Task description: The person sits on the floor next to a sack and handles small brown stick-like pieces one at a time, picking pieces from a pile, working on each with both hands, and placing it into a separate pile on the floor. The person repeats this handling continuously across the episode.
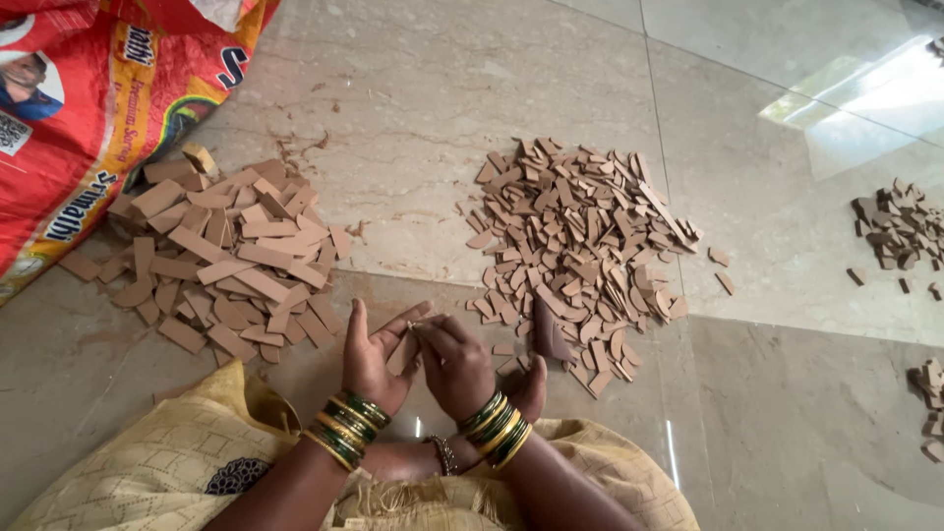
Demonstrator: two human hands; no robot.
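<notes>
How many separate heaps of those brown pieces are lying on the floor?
4: a heap of long brown strips at left beside the red sack, a heap of small brown chips in the middle, and two smaller heaps at the right edge, possibly continuing out of view.

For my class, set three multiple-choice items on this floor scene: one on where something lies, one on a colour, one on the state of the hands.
1. Where does the printed sack lie?
A. upper left
B. lower right
C. centre

2. What colour are the bangles on both wrists?
A. silver and blue
B. green and gold
C. white

3. What are the left hand and right hand doing?
A. resting flat on the floor
B. lifting the sack
C. holding one small brown piece between them

Answers: 1 A, the sack fills the upper left corner beside the pile of long brown strips. 2 B, green bands edged in gold. 3 C, the fingers of both hands meet on the piece.
</notes>
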